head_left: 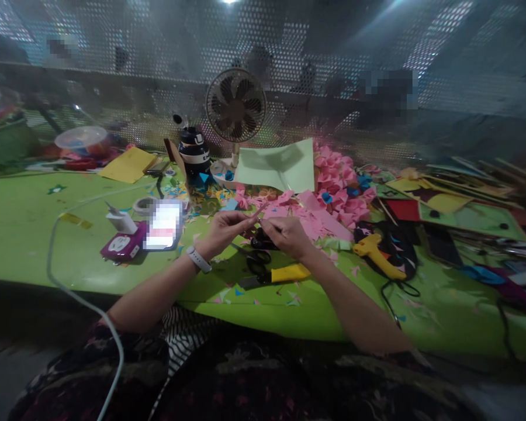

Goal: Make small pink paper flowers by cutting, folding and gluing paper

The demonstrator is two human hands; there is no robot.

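Above the green table, my left hand (228, 229), with a white band on its wrist, pinches a thin pink piece of paper (259, 210) at the fingertips. My right hand (287, 235) meets it there, thumb and fingers pressed together; what they grip is too small to tell. Below the hands lie black-handled scissors (258, 260) and a knife with a yellow handle (291, 273). Just beyond are pink paper scraps (319, 221) and a heap of folded pink paper pieces (335, 169). A pale green sheet (276, 166) leans over them.
A lit phone (163, 225), a purple box (123, 244) and a white plug (121, 221) stand left, with a pale cable (52, 251) trailing forward. A fan (236, 105) and dark bottle (194, 153) stand behind. To the right are a yellow glue gun (372, 251) and a dark phone (440, 245).
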